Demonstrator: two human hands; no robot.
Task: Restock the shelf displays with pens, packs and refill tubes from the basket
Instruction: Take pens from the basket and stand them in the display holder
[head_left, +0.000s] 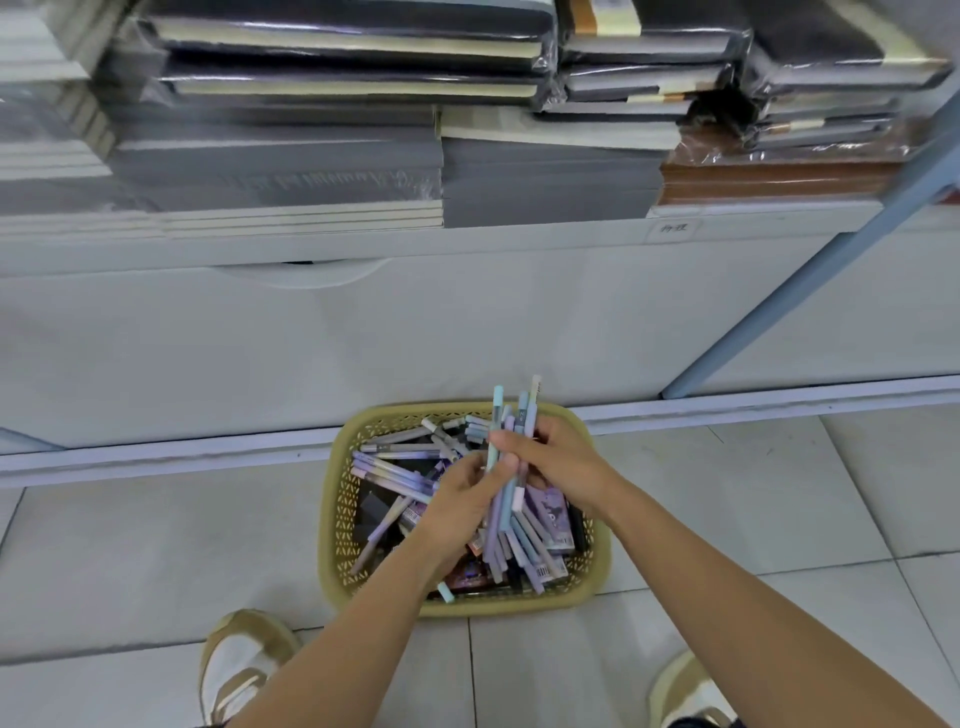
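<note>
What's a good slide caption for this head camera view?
Left hand and right hand hold a bunch of pens over the basket beneath stacked notebooks.

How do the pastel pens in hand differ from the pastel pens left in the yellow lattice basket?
The held pastel pens stand near upright, bunched; basket pens lie flat, scattered. Held pastel pens are gripped by left hand and right hand; basket pens rest loose in the yellow lattice basket. Both are blue and purple.

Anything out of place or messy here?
Nothing spilled or visibly damaged. Loose pens lie criss-crossed over packs in the yellow basket. Left hand and right hand grip a pen bundle above it. Wrapped notebooks at upper right are stacked unevenly, wrap crumpled.
</note>
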